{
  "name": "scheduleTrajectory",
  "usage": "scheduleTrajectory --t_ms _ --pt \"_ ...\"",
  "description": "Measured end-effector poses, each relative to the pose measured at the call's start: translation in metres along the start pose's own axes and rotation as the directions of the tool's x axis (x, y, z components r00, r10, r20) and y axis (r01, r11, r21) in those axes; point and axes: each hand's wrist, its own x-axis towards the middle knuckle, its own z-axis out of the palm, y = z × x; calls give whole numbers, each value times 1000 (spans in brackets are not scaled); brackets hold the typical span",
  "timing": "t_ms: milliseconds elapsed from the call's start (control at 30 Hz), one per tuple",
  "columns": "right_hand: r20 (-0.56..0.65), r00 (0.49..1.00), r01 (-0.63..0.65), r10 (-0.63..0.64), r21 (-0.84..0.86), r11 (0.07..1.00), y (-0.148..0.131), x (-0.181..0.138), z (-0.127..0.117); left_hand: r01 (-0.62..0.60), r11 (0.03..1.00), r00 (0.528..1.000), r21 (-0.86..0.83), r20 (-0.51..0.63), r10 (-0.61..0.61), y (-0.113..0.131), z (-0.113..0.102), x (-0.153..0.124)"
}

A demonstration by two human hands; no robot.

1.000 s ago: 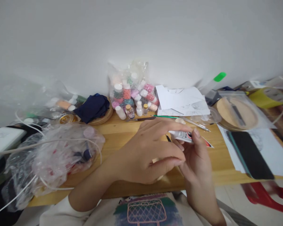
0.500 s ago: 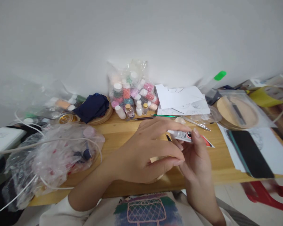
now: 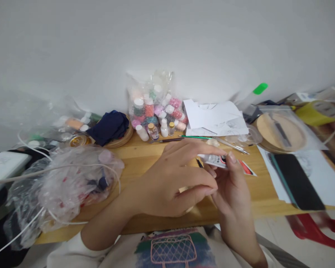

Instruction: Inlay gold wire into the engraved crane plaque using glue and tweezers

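Observation:
My right hand [image 3: 233, 197] is closed around a small white squeeze tube [image 3: 216, 160] with black and red print, held nearly level between thumb and fingers. A flat red-and-white end [image 3: 248, 168] shows past the thumb, probably the tube's tail. Over the table is my left hand [image 3: 170, 178], back upward, its index finger stretched along the tube to near the right thumb. Its thumb and middle finger come together close to the right palm; whatever lies between them is hidden. A pale curved edge [image 3: 189, 209] peeks out below the left hand, mostly covered.
Bagged bead jars [image 3: 156, 109] and small bottles [image 3: 153, 131] stand against the wall. Brushes [image 3: 167, 140] and papers [image 3: 217, 117] lie behind my hands. A phone [image 3: 298, 182] rests on paper at right; crumpled plastic bags [image 3: 72, 182] and white cables [image 3: 80, 165] fill the left.
The tube's red end shows slightly farther right past my right thumb. Both hands otherwise keep nearly the same pose and place.

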Motion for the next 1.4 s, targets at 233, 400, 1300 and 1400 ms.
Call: scheduleTrajectory --t_ms 233,400,1300,1400 --pt "-17 998 68 -68 -42 997 1 -1 -1 -5 1000 1000 13 2 5 -1 1 1" --pt "-24 999 37 -38 -36 999 -1 0 0 -16 1000 1000 4 -13 16 -2 -1 1" --pt "-25 1000 19 -18 20 1000 1 1 1 -14 1000 1000 -19 -21 14 -4 1 0" --pt "-20 999 35 -35 2 999 1 0 0 -29 999 999 -23 -26 28 -6 1 0"
